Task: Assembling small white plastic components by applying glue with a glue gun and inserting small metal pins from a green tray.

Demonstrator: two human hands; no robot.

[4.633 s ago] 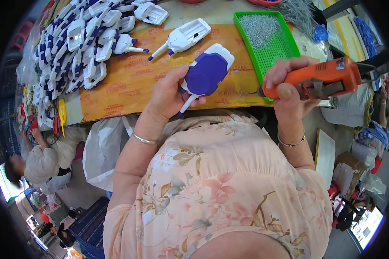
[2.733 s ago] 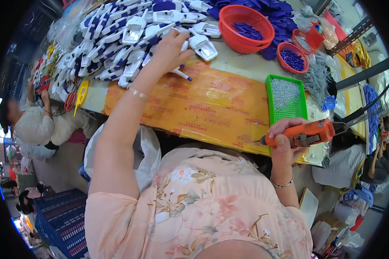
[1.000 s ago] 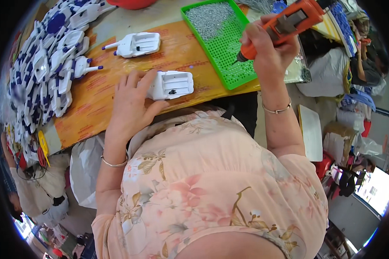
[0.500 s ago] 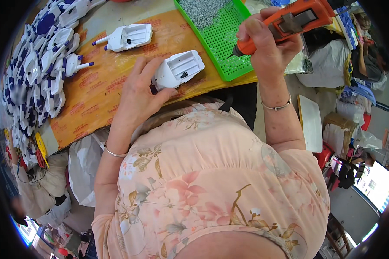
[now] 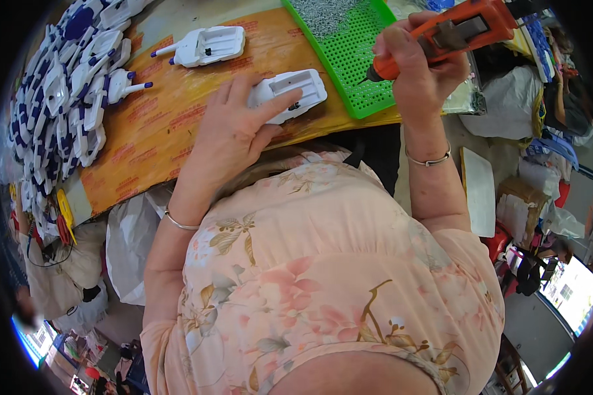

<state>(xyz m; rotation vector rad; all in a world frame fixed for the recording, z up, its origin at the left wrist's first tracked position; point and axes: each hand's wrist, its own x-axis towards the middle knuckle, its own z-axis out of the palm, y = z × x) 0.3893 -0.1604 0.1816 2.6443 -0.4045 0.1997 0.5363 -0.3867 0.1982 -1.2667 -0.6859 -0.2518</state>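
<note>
My left hand [image 5: 236, 128] holds a white plastic casing [image 5: 310, 85] near the table's front edge. Its index finger lies across the casing's open compartment, where a small black part shows; the thumb is on the near side. In my right hand [image 5: 425, 79] is an orange electric screwdriver [image 5: 464, 31], gripped with its bit pointing down and left over the green perforated tray [image 5: 374, 110]. Small silvery screws [image 5: 323, 16] are heaped in the tray's far part. A second white casing [image 5: 214, 46] with a purple-tipped stem lies beyond my left hand.
A large pile of white and purple casings [image 5: 66, 89] covers the table's left side. Orange printed sheeting [image 5: 135, 118] covers the tabletop. Yellow-handled pliers [image 5: 65, 209] hang by the left edge. White sacks [image 5: 504, 99] and boxes stand to the right, below table height.
My left index finger has moved onto the casing's open compartment, and the casing has turned slightly. The screwdriver stays in my right hand above the tray. The whole view has shifted a little.
</note>
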